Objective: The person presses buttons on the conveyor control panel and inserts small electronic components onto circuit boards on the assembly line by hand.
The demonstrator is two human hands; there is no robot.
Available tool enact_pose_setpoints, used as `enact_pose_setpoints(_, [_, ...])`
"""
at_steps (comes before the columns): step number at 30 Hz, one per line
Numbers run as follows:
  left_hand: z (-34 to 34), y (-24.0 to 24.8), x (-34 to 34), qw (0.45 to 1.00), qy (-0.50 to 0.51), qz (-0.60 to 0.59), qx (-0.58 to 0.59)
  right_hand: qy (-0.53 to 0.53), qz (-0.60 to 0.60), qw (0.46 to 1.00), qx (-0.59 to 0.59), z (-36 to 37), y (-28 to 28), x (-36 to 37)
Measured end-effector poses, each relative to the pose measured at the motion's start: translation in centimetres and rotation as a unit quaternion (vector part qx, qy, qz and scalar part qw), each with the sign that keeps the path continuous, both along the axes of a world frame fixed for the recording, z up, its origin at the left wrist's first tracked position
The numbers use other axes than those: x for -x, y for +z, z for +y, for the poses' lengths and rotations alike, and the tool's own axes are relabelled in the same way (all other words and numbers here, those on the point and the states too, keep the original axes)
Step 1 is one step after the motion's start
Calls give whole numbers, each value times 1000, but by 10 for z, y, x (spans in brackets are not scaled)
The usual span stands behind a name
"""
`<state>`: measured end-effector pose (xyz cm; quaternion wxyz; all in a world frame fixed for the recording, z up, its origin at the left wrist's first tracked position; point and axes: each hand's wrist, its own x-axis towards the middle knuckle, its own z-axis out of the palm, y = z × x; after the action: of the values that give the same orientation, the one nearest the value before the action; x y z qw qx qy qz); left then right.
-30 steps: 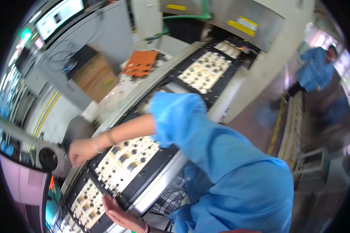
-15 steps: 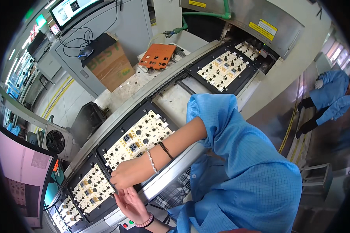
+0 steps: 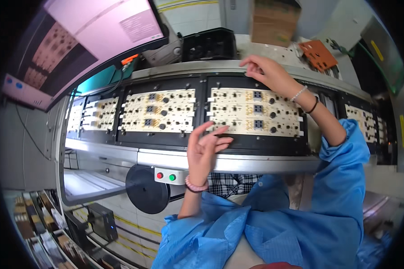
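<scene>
Fingers [image 3: 200, 131] loosely spread on the left hand [image 3: 203, 150], half curled on the right hand [image 3: 270, 74], about a pale circuit board [image 3: 242, 112].
The left fingertips are at the board's lower left corner, contact unclear; the right hand is over the far edge, and I cannot tell whether it pinches anything small. The board lies flat in a black carrier [image 3: 256, 144] between metal rails, a similar board [image 3: 177, 110] just to its left. Farther out are a button box [image 3: 171, 176] nearside, a monitor [image 3: 107, 24] upper left, and a black bin [image 3: 208, 44], a cardboard box [image 3: 274, 22] and an orange plate [image 3: 318, 54] beyond the far rail.
</scene>
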<state>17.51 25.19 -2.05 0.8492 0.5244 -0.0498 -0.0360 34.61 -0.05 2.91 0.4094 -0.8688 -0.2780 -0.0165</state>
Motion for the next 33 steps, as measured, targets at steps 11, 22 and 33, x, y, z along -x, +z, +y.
enact_pose_setpoints(11, [3,0,-3,933,96,-157,-310,51,-91,975,197,29,-22,14])
enact_pose_setpoints(22, [19,-3,-6,929,60,-132,-341,68,-182,925,325,40,-11,12])
enact_pose_setpoints(33, [29,-12,3,919,114,-143,-348,35,-162,924,345,128,-38,-181])
